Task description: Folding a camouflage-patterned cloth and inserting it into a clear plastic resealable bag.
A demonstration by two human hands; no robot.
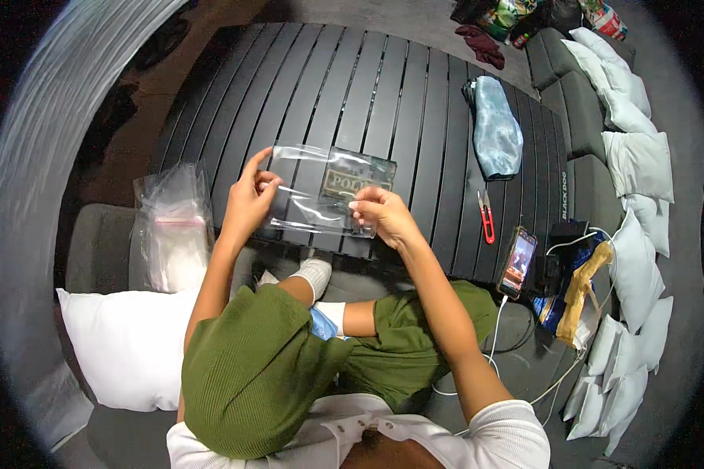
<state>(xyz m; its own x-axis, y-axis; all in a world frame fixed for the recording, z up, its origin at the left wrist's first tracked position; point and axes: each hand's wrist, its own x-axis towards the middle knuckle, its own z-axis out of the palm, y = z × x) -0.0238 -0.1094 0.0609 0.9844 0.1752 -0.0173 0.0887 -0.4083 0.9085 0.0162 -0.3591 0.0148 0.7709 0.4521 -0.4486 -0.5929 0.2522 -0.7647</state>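
Observation:
A clear plastic bag (299,205) is stretched between my hands just above the near edge of the black slatted table. At its right end lies a dark camouflage-patterned patch (360,168) with lettering, seemingly inside the film. My left hand (249,202) grips the bag's left end, thumb and fingers bent around its edge. Lower right, my right hand (386,217) pinches the bag with thumb and forefinger beside the patch. Whether those fingers also catch the patch cannot be made out.
On the table (305,102) lie small red-handled scissors (486,217) and a blue cloth-like bundle (497,129). A lit phone (519,262) with a white cable stands at the right edge. More clear bags (178,234) lie at left, by a white pillow (129,348). Small white pillows (637,168) line the right seats.

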